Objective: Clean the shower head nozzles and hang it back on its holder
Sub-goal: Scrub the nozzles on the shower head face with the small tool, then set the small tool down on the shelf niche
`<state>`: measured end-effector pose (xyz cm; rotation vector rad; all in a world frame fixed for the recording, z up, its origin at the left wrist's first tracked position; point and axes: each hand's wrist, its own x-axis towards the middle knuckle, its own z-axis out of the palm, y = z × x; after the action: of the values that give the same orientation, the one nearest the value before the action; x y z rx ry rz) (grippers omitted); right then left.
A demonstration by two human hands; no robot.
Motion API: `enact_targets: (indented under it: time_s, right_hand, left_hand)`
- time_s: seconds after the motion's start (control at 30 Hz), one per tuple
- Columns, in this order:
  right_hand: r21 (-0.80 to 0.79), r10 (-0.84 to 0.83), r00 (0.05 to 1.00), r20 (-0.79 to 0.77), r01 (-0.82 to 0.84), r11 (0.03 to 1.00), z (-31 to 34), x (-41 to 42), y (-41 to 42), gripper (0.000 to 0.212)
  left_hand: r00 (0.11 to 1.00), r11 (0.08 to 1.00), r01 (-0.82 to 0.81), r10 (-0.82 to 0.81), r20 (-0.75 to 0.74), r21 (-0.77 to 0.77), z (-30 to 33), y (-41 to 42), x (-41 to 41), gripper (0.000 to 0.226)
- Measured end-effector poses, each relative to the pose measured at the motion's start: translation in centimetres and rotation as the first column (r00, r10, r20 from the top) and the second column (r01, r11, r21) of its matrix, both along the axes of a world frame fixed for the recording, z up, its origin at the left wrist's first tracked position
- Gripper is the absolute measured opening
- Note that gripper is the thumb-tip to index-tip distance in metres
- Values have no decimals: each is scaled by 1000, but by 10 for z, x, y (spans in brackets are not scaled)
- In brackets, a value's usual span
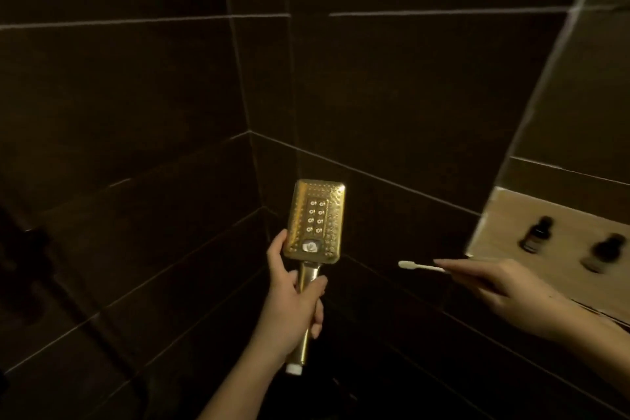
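L hand grips gold shower head handle, frame centre, nozzles facing cam. R hand, lower right, pinches white toothbrush; well apart.

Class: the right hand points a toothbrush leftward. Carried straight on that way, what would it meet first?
Probably the shower head, near its lower face; the right hand aims the toothbrush there. Depth is unclear, so it might pass in front.

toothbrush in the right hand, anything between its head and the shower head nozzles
Nothing visible. The toothbrush, held by the right hand, points its bristle end across an open gap at the gold shower head, whose nozzle face is turned to the camera while the left hand grips only its handle.
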<state>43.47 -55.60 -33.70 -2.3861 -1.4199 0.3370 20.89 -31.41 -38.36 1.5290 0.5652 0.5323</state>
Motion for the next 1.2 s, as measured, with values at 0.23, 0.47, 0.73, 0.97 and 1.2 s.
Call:
enact_targets:
  time_s: [0.23,0.47,0.73,0.97,1.2]
  right_hand:
    - [-10,-282,941,189,289,957,-4,45,-97,52]
    - [27,-490,864,118,490,871,-18,87,-153,48]
    - [35,-560,827,-51,562,827,-35,99,-153,20]
    - [40,-645,764,5,644,764,-50,111,-139,17]
    - [-36,-665,734,137,674,738,-53,114,-126,24]
  left_hand:
    - [963,964,266,-266,39,15,12,-59,69,95]
    - [921,923,384,-385,56,34,24,-95,96,95]
    - [926,927,372,-374,50,44,24,-95,91,94]
    - [948,948,315,-317,38,37,21,-83,80,94]
    - [969,970,242,-243,36,19,18,-69,68,95]
